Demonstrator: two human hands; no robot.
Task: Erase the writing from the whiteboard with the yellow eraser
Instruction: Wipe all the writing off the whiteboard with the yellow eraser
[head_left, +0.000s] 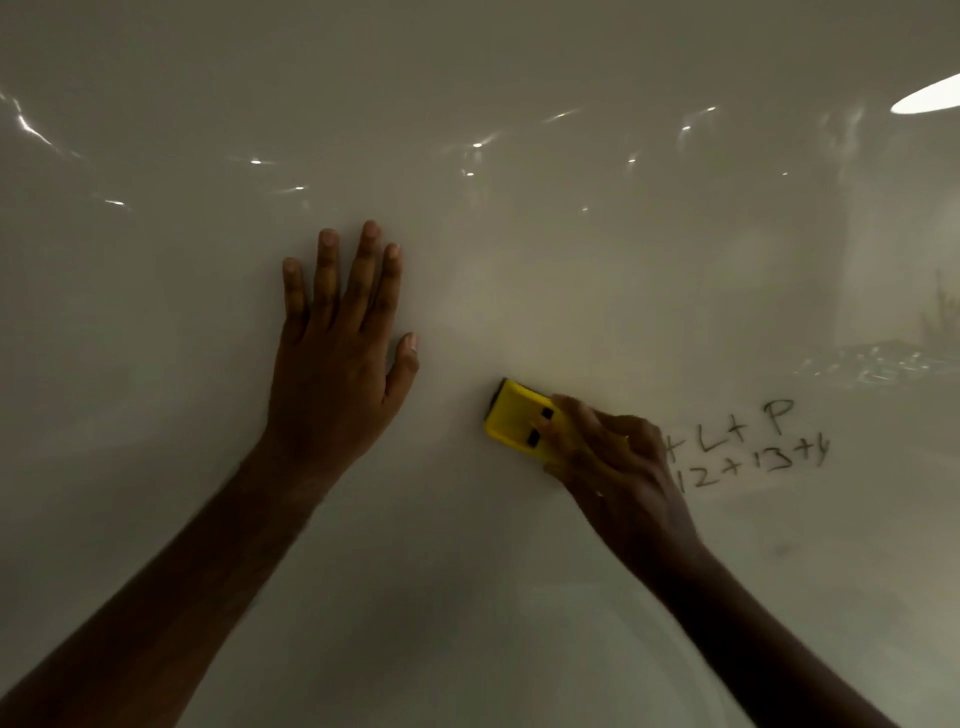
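The glossy whiteboard (519, 270) fills the whole view. My right hand (618, 467) grips the yellow eraser (514, 421) and presses it flat on the board, right of centre. The eraser sticks out to the left of my fingers. Black writing (753, 452) in two short lines, letters above and numbers below, sits just right of my right hand; part of it is hidden behind the hand. My left hand (337, 353) lies flat on the board left of the eraser, fingers spread and pointing up, holding nothing.
Reflections of ceiling lights (924, 98) and a room glint across the upper and right parts of the board. A faint smudge (782, 548) marks the board below the writing.
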